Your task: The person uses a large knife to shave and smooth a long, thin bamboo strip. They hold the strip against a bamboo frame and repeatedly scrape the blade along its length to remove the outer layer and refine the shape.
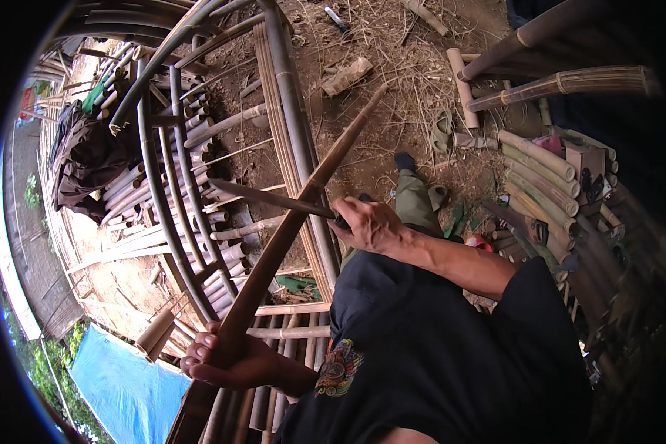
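My left hand [233,361] is closed around the lower part of a long split bamboo slat [274,251]. The slat slants up and away to a narrow tip at the upper middle. My right hand [370,224] grips the handle of a long knife [263,195], with most of the handle hidden by the fingers. The blade lies across the slat around its middle and points to the left. Whether the edge bites into the bamboo, I cannot tell.
A bamboo frame [288,96] stands just beyond the slat. Cut bamboo poles [129,194] are stacked at left, and more bamboo pieces [540,185] lie at right beside a handsaw [522,220]. Slippers [442,132] and a wood chunk [348,76] rest on the dirt. A blue tarp [126,385] hangs lower left.
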`<state>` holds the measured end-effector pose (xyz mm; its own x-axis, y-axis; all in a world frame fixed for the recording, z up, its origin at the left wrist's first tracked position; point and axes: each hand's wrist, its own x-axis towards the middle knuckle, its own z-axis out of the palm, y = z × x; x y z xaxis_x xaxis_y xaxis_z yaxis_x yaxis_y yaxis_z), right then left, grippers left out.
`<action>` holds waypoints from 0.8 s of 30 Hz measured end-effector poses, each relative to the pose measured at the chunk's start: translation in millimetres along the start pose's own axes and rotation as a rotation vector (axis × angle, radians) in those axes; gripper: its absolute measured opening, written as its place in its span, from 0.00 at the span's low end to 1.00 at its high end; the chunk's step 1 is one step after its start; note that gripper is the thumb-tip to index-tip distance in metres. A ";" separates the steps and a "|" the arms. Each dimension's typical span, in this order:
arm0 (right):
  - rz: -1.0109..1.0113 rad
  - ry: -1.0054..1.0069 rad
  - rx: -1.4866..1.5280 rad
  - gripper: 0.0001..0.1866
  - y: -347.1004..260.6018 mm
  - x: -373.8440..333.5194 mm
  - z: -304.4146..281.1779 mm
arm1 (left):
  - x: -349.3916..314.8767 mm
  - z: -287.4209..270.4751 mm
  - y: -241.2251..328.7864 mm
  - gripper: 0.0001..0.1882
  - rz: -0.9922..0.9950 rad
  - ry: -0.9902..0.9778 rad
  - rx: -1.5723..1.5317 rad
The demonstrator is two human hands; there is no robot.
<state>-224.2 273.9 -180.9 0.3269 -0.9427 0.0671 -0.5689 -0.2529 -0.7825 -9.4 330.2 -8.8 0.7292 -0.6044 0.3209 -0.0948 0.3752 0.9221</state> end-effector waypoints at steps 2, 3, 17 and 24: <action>0.186 -0.009 -0.099 0.14 38.0 5.1 23.5 | 6.1 1.6 -2.5 0.15 -0.010 0.051 0.068; 0.434 -0.076 -0.072 0.14 69.8 17.7 23.5 | 8.7 -2.3 -3.1 0.19 0.026 -0.028 0.050; 0.789 -0.040 -0.039 0.18 297.7 39.8 -12.8 | 82.5 1.5 -37.4 0.25 0.305 0.368 0.596; 0.110 -0.188 -0.059 0.14 335.8 130.2 43.5 | 86.3 38.0 -12.5 0.11 0.150 0.301 0.256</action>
<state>-339.9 75.7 -461.9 0.3920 -0.9097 -0.1372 -0.6504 -0.1686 -0.7407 28.9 246.7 15.6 0.8560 -0.3101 0.4136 -0.3528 0.2343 0.9059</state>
